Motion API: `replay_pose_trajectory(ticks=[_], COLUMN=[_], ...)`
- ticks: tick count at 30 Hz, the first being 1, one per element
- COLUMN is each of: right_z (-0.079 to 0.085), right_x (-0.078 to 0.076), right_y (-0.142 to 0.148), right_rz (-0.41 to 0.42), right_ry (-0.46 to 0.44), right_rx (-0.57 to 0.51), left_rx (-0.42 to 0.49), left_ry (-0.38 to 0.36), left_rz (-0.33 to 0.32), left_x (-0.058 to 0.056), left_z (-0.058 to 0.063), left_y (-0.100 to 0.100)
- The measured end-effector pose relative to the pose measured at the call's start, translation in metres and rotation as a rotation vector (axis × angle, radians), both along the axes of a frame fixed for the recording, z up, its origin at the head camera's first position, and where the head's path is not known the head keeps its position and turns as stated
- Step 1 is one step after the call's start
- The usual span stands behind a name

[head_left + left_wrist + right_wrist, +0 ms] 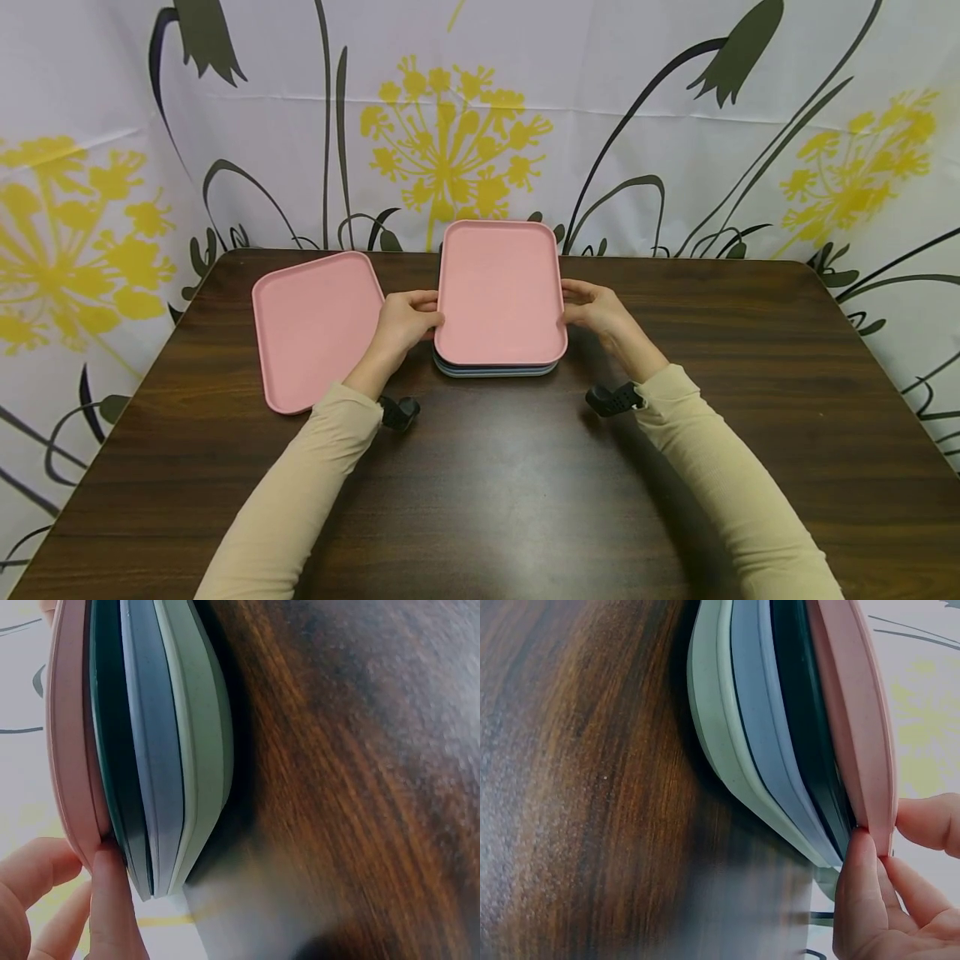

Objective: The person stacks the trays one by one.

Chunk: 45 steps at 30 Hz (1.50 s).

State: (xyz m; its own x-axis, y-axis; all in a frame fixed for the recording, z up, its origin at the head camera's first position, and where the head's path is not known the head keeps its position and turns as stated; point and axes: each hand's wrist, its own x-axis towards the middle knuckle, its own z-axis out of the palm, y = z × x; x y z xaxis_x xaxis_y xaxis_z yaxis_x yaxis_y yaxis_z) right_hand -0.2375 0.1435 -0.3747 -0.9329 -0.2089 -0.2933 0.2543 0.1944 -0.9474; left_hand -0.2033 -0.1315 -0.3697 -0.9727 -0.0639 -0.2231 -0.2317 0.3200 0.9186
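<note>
A loose pink tray lies askew on the counter. The left hand, forearm angled inward, pinches the left edge of the top pink tray, over a stack; the right hand mirrors it, its grip pinching the right edge.

The left arm slants toward one o'clock, the right arm toward eleven — left hand and right hand each bent in a pinch.
</note>
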Motion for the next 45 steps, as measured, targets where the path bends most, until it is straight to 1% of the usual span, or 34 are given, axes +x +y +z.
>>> replay_pose_trajectory(ticks=[6, 15, 26, 33, 41, 45], right_z=[-0.0016, -0.0028, -0.0027, -0.0039, -0.0049, -0.0057], right_x=[-0.0001, -0.0003, -0.0009, -0.0015, -0.0011, -0.0014], right_y=[-0.0015, -0.0016, -0.0014, -0.0022, -0.0021, -0.0018], right_rz=[0.000, 0.013, 0.018, 0.022, 0.027, 0.034], right_ry=[-0.012, -0.006, -0.006, 0.004, 0.012, 0.013], right_rx=[0.018, 0.033, 0.030, 0.014, -0.005, -0.014], left_rx=[-0.031, -0.039, -0.029, -0.050, -0.025, -0.029], left_ry=[-0.015, -0.023, -0.032, -0.021, -0.029, -0.030], left_rz=[0.002, 0.006, 0.013, 0.015, 0.028, 0.025], left_x=[0.0013, 0.0005, 0.0010, 0.0002, 0.0001, -0.0003], left_z=[0.0003, 0.0014, 0.0013, -0.0014, -0.0006, -0.0012], left_y=[-0.0014, -0.0021, -0.0011, -0.0017, -0.0010, -0.0014])
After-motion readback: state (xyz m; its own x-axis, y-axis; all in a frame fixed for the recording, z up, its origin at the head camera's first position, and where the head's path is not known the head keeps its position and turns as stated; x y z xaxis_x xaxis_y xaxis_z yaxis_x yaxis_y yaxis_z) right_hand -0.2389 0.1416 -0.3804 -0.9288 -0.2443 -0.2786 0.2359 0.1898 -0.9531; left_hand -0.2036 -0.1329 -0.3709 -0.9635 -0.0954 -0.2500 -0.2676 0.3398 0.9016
